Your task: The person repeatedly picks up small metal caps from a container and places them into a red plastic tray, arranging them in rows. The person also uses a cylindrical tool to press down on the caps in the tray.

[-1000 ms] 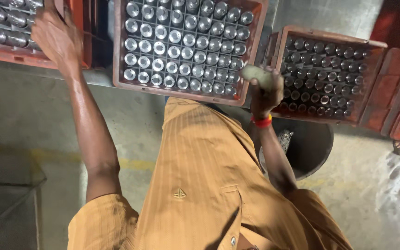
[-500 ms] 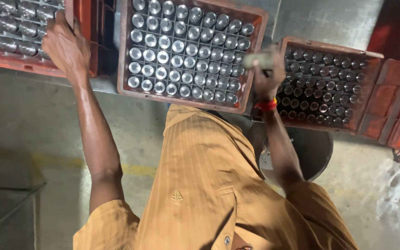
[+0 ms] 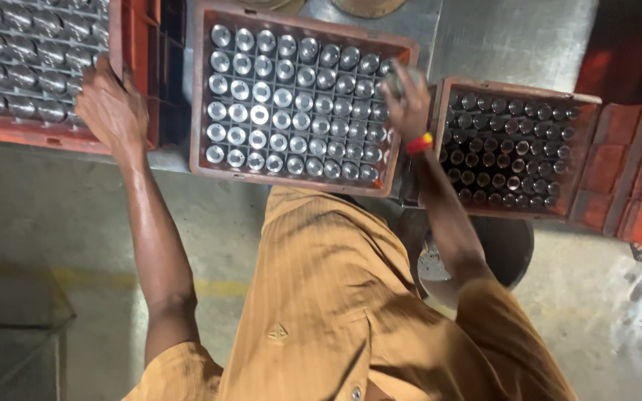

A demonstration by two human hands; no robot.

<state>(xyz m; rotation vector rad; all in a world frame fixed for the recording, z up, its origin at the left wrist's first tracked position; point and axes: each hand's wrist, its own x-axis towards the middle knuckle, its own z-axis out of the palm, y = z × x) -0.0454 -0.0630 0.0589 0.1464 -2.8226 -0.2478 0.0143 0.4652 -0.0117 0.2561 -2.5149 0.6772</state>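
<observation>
Grey concrete floor (image 3: 53,238) fills the lower left of the frame; the person's orange striped shirt (image 3: 336,297) takes up the bottom centre. Three red plastic crates sit along the top. Middle crate (image 3: 202,96), upper centre, packed with rows of capped bottles (image 3: 291,104), silver caps facing the camera. Left crate (image 3: 131,44), upper left corner, also full of silver-capped bottles, partly cut off by the frame edge. Right crate (image 3: 518,87), upper right, lower and in shadow, holds dark bottles (image 3: 514,156) in a grid. More red crates stacked at the far right edge. Dark round bin (image 3: 514,249) on the floor below the right crate. Left hand (image 3: 109,108), upper left, clamped over the near right corner of the left crate, fingers curled onto its rim. Right hand (image 3: 408,100), upper centre-right, with a red and yellow wristband (image 3: 419,143), wrapped around a single bottle (image 3: 394,78); the bottle sits above the fingers, over the right edge of the middle crate, just beside the gap to the right crate. Bottle is blurred.
</observation>
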